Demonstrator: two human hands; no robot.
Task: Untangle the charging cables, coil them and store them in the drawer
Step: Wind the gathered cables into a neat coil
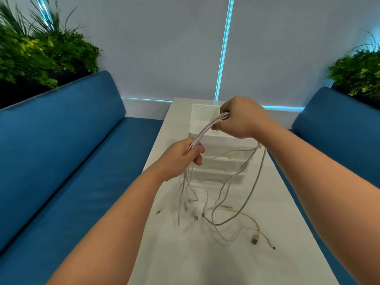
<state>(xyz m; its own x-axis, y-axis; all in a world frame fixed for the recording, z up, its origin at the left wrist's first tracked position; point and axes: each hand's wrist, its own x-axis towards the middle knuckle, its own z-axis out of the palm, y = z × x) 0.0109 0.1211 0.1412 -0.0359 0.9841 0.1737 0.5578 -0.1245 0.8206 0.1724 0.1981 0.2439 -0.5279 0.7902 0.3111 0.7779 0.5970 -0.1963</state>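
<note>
Both hands clamp one bundle of white charging cables (pixel 207 129) above the table (pixel 287 202): left hand (pixel 181 159) gripping at 8 o'clock, right hand (pixel 239 118) pinching at 2 o'clock, hands apart to pull the strands straight, probably so tangles show. Loose ends dangle toward 6 o'clock, plugs trailing on the tabletop. White drawer unit (pixel 218 161) sits right behind, top drawer open, ready for coils.

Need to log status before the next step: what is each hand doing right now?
Left hand: closed, gripping the bundle of white cables.
Right hand: closed, gripping the same bundle farther along.
</note>
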